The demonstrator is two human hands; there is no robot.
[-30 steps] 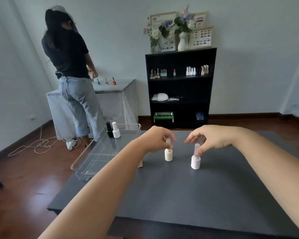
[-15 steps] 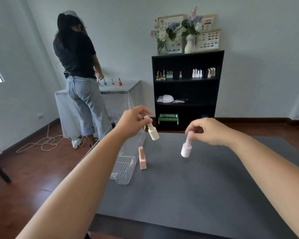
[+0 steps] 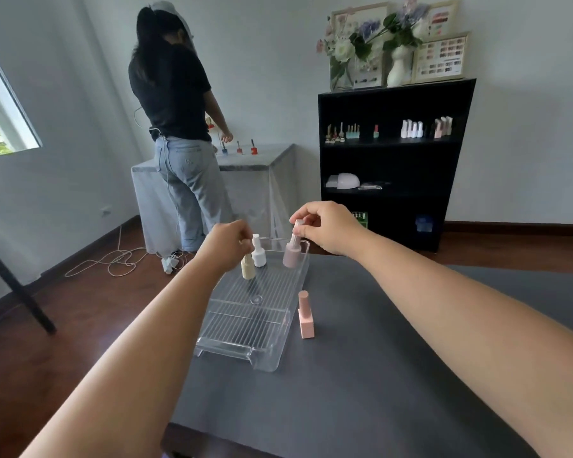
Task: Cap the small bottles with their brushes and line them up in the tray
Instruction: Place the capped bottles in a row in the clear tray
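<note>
A clear ribbed tray (image 3: 245,328) lies on the left part of the dark table. My left hand (image 3: 227,247) grips the cap of a cream bottle (image 3: 247,267), which is low over the tray's far end. Beside it a white capped bottle (image 3: 258,252) stands in the tray. My right hand (image 3: 328,226) holds a mauve-pink bottle (image 3: 291,254) by its cap, tilted, above the tray's far right corner. A pink square capped bottle (image 3: 306,315) stands on the table just right of the tray.
The dark grey table (image 3: 377,375) stretches to the right and toward me. A person in a black top (image 3: 176,127) stands at a covered side table at the back left. A black shelf unit (image 3: 391,160) holds more bottles. Cables lie on the wooden floor.
Both hands lifted their capped bottles off the table and carried them left and forward over the tray. The view has shifted left.
</note>
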